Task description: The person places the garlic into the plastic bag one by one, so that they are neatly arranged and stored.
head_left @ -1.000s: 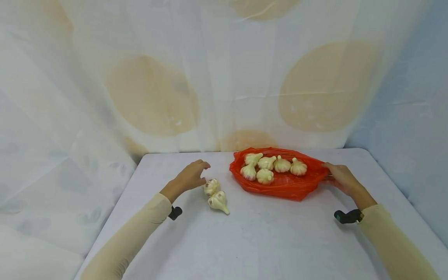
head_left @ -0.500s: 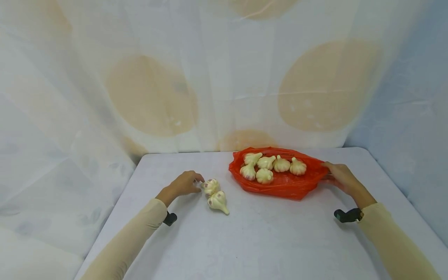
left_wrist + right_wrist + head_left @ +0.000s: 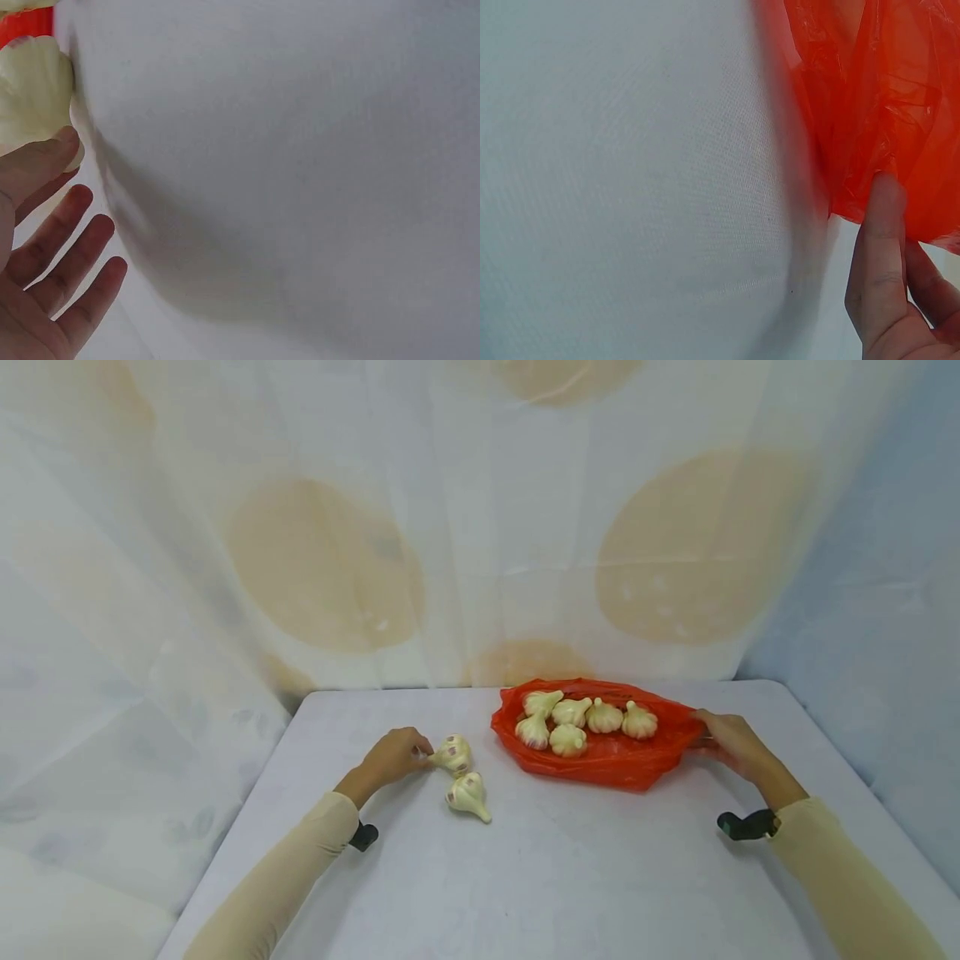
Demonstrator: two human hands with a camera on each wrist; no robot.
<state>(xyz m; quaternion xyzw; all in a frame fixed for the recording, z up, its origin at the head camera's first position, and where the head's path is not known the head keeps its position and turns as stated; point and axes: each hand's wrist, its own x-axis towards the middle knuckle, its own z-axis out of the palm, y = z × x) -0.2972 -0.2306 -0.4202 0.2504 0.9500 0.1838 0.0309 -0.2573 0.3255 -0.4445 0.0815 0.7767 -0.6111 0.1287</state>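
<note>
Red plastic bag point(image 3: 585, 770) has six round cream garlic bulbs point(image 3: 567, 740) in, two more point(image 3: 468, 794) left out, the left hand point(image 3: 386, 758) pinching the far one's stem point(image 3: 437, 760), right hand point(image 3: 737, 747) fingers gripping the bag!

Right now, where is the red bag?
In the head view, the red bag lies far back on the table, right of centre, the right hand holding its right end.

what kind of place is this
Perhaps a makeshift filming booth: patterned sheets close in the table at the back and sides, and a black device shows at the right wrist.
</note>
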